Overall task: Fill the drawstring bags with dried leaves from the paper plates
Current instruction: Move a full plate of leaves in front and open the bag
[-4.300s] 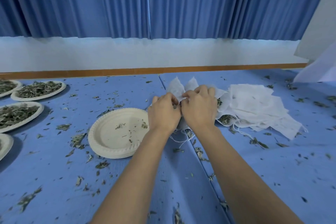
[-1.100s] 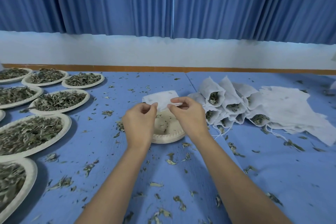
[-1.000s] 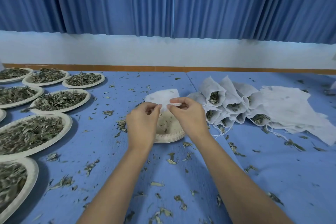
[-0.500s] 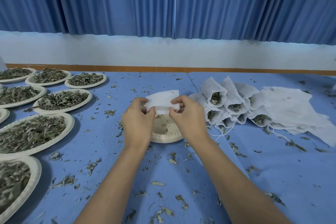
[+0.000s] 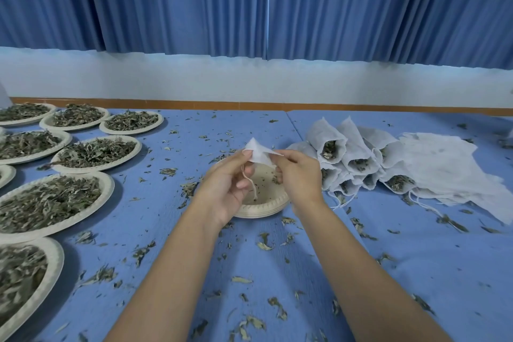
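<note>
Several done: a heap of filled bags (image 5: pixel 352 144) lies right of centre, mouths toward the camera with leaves showing in them. They overlap, so I cannot count them exactly.
In hand: one white bag (image 5: pixel 259 154) is held above the empty plate (image 5: pixel 266 207) at centre frame. It looks flat, with no leaves in it that I can see.
Left: the left hand (image 5: pixel 224 189) pinches the bag's left edge between thumb and fingers, and the string (image 5: pixel 251 184) dangles by its palm.
Right: the right hand (image 5: pixel 301 178) pinches the bag's right edge, fingers curled.
Step, as I judge it: both look to be parting the bag's mouth so it can take leaves; this bag is not yet being filled.
Bags left: a pile of flat bags (image 5: pixel 444 166) at the right of the frame, just beside the filled heap, looks at least as large as that heap.
Leaves left: about eight plates (image 5: pixel 108 191) sit at the left of the frame, each heaped with leaves (image 5: pixel 41 203). Some are cut off by the frame edge.
Spent: the empty plate holds only crumbs and seems to sit on a stack of others.
Spill: loose leaves are strewn over the blue surface (image 5: pixel 416 272).
Overall: early to middle, by my reckoning, with far more leaves on plates than in bags.
</note>
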A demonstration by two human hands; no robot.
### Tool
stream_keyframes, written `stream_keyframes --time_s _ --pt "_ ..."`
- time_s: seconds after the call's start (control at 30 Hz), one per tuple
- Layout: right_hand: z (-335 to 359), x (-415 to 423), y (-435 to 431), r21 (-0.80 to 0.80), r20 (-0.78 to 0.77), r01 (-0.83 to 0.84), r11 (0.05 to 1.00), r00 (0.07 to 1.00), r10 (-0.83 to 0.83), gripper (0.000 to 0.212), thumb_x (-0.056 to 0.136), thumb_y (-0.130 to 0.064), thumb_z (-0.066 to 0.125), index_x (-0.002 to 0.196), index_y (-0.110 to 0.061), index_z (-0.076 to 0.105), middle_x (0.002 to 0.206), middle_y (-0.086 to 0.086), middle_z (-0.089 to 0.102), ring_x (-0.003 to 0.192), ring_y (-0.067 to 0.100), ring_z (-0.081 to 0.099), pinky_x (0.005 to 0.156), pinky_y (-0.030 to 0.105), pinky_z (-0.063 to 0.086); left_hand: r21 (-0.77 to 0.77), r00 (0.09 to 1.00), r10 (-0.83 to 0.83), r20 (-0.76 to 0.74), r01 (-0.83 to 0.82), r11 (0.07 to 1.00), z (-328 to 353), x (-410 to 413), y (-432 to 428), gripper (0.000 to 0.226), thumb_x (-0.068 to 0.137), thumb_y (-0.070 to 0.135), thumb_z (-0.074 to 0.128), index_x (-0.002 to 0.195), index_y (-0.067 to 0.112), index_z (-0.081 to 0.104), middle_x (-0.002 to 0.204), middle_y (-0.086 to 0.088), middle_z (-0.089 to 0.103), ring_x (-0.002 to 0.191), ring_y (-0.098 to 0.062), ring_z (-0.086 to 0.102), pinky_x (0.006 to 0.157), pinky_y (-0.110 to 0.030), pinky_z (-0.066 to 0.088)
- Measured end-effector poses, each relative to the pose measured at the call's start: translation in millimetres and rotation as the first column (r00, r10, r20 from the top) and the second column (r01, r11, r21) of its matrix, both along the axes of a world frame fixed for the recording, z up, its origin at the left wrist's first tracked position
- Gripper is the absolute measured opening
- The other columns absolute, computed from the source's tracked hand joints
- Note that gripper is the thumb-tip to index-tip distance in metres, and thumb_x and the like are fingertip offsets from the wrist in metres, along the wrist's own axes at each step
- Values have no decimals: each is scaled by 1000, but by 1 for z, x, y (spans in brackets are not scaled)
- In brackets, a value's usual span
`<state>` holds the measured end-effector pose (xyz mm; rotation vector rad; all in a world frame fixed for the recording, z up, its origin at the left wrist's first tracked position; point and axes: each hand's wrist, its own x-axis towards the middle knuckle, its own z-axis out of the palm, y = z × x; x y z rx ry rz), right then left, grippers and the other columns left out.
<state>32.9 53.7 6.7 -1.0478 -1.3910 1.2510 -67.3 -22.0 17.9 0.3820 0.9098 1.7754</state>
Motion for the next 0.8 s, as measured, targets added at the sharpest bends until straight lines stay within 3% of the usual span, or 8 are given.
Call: stream_keyframes --time_s 0.07,0.13,0.23,0.43,0.53,0.63,0.73,0.8 --pt "11 0 -1 -216 -261 -132 967 962 73 13 87 0 59 82 -10 66 58 -1 49 44 5 41 40 15 33 22 993 -92 77 91 996 -1 0 -1 7 77 5 60 84 4 60 61 0 59 39 -5 44 31 -13 27" --pt "23 2 1 -403 -528 -343 849 845 90 18 91 4 51 76 -4 57 56 1 45 37 3 36 32 12 25 64 984 -153 91 148 987 -1 -1 -1 13 74 11 56 85 5 59 61 1 56 38 -6 39 31 -13 24" --pt "30 5 1 -504 -676 -562 656 729 105 25 95 -2 46 71 -6 48 50 0 43 31 2 31 28 12 19 98 979 -180 93 171 980 2 -4 -1 14 76 15 50 84 6 59 65 0 54 41 -8 36 35 -16 23" --pt "23 -2 -6 -471 -517 -642 606 757 400 22 96 -19 41 77 -13 50 52 -4 40 35 4 23 33 12 14 28 980 -10 197 5 1000 -1 -14 1 23 91 18 47 70 12 50 52 2 44 37 -9 35 35 -17 19" --pt "21 -2 -6 -437 -572 -632 640 744 345 20 94 -21 45 76 -14 49 55 -4 37 40 5 27 36 13 19 -38 998 -46 -33 45 998 -5 -14 0 15 90 18 51 76 12 52 50 5 40 37 -7 29 34 -16 19" --pt "19 2 -3 -373 -587 -615 694 736 337 17 89 -19 53 73 -14 50 62 -3 42 46 5 35 38 14 25 -72 953 -87 -290 69 995 -4 -14 0 3 87 16 58 86 13 59 58 8 48 44 -5 35 38 -16 26" --pt "16 0 -4 -278 -414 -508 815 829 376 19 83 3 53 72 -11 53 64 -2 47 50 5 40 40 15 30 -129 828 25 -560 -116 985 1 -11 3 12 80 8 67 84 16 59 59 10 52 50 -4 44 48 -20 37" --pt "13 -5 -8 -193 -249 -408 892 900 357 14 84 2 54 77 -10 56 66 -1 50 53 6 43 43 17 33 -125 751 129 -647 -272 954 1 -5 5 14 79 15 69 77 18 56 56 9 51 53 -8 45 56 -26 40"
